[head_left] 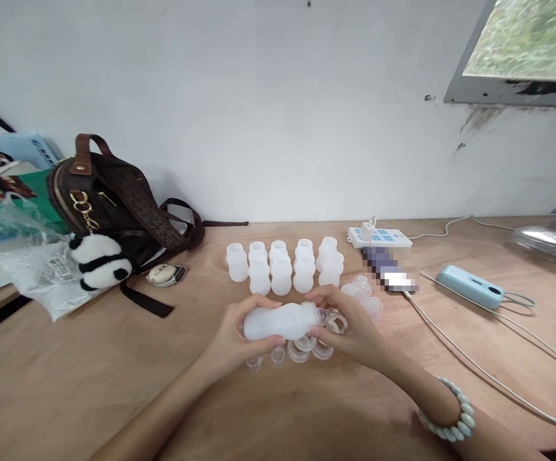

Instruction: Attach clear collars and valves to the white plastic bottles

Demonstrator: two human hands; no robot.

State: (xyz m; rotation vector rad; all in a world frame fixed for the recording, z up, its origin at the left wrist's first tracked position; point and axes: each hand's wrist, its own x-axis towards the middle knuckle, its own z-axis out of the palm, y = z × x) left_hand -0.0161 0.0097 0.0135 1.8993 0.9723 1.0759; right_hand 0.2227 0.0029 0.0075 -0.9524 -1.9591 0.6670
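Note:
A frosted white baby bottle [278,321] lies sideways between my hands, its base to the left. My left hand [243,328] is wrapped around the base end, thumb above and fingers below. At the neck end, my right hand [342,323] pinches a clear collar [312,314] with a teat [324,315] poking out of it. Below the bottle, several clear rings [299,351] and a small round clear part [278,355] rest on the table. Several open frosted bottles [281,275] stand upright in two rows behind. Clear dome-shaped pieces [361,291] are heaped beyond my right hand.
Left on the wooden table [186,410] are a brown backpack [128,205], a panda plush [100,261], a plastic bag [42,269] and a watch [166,275]. At right are a power strip [388,237], a phone [386,266], a blue power bank [469,287] and trailing white cables [455,342].

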